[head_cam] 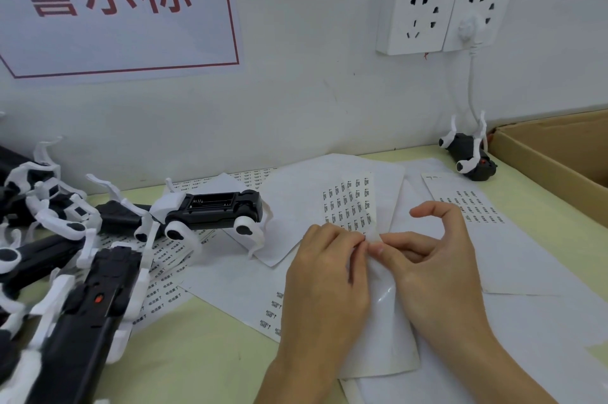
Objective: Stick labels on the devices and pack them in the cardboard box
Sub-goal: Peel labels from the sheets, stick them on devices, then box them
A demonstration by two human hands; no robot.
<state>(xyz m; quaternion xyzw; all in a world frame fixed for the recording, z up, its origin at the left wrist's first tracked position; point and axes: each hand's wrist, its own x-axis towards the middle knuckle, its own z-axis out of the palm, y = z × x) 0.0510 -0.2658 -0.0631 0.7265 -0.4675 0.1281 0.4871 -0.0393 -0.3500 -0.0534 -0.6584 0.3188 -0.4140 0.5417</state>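
Both my left hand (324, 275) and right hand (427, 258) pinch the label sheet (353, 206), peeling. Pull too fast and the label might curl, sticking to itself

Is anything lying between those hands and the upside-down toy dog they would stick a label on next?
Nothing visible does. Both the left hand and the right hand pinch the label sheet, and only flat paper sheets lie between them and the nearest device, to their left.
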